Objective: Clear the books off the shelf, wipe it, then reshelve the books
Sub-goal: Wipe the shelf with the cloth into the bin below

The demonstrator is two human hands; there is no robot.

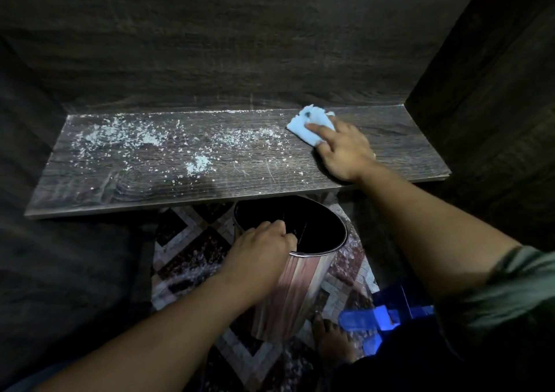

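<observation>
The dark wooden shelf (270, 178) holds no books and is strewn with white dust and crumbs, thickest at its left and middle. My right hand (339, 148) presses a crumpled light-blue cloth (312, 123) flat against the shelf near its back right, fingers stretched over it. Below the shelf's front edge, my left hand (261, 250) grips the rim of a shiny metal bin (300, 283), which is tilted with its dark opening toward the shelf. No books are in view.
Dark wooden walls close in the shelf at the back (240, 46) and right (480, 106). A patterned rug (192, 253) covers the floor below. A blue plastic object (375, 319) and a bare foot (333, 340) are at the lower right.
</observation>
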